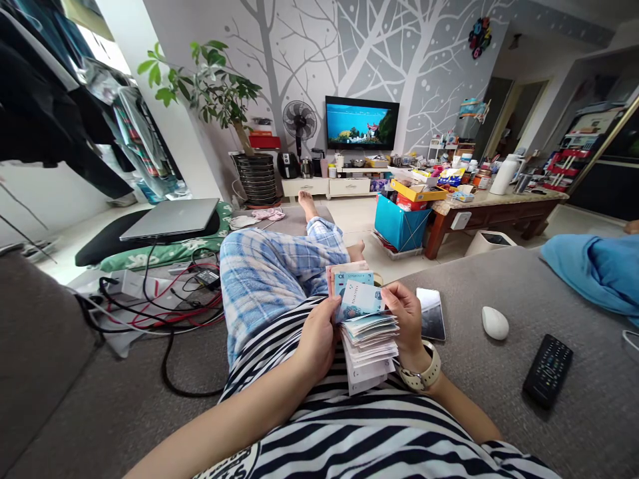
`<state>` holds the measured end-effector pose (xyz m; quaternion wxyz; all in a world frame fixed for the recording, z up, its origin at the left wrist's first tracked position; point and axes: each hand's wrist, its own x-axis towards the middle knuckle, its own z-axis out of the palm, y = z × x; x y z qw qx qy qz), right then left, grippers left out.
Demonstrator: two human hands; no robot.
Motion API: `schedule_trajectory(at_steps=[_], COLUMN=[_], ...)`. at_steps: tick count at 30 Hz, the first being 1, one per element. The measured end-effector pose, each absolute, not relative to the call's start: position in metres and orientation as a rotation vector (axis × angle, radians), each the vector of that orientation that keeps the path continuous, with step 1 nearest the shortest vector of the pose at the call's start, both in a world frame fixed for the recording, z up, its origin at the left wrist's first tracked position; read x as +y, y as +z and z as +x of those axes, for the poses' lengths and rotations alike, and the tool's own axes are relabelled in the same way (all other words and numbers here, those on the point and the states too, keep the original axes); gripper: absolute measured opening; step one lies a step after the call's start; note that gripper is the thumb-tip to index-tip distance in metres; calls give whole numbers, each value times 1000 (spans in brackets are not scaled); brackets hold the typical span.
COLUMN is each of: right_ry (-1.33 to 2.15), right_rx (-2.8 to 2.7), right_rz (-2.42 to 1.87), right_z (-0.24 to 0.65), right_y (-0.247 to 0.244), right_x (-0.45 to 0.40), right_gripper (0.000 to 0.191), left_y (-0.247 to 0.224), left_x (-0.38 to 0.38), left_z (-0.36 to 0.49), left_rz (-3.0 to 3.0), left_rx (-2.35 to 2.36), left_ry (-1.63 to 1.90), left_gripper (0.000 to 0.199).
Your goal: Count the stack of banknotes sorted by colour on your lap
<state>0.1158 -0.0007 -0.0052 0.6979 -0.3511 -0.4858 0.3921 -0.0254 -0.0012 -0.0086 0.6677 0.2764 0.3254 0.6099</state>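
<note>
A thick, fanned stack of paper banknotes (368, 346) is held over my lap, its lower ends bending down toward my striped shirt. My left hand (319, 336) closes on the left edge of the notes, thumb on top. From the other side, my right hand (405, 318) grips the stack with its thumb near the top edge of a blue-and-white note (360, 297). Pinkish and blue notes (344, 274) stick up behind it. A pale watch (422, 372) circles my right wrist. The fingers beneath the stack are partly hidden.
On the grey sofa to the right lie a phone (432, 313), a white mouse (495, 322), a black remote (548, 370) and blue cloth (594, 269). Tangled cables (164, 309) and a laptop (170, 218) are at left. A cluttered table (499, 206) stands ahead right.
</note>
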Motion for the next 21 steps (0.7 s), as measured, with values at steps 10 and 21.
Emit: schedule_trajectory(at_steps=[10, 21], right_ry=[866, 839], right_rx=[-1086, -1110], right_rz=[-754, -738], right_z=[117, 117], right_y=[-9, -7], right_x=[3, 2], right_gripper=[30, 32], left_y=[-5, -8], left_x=[-2, -2], left_z=[-25, -27], left_rz=[645, 672], left_rx=[752, 762], left_ry=[1381, 1367], left_gripper=[27, 29])
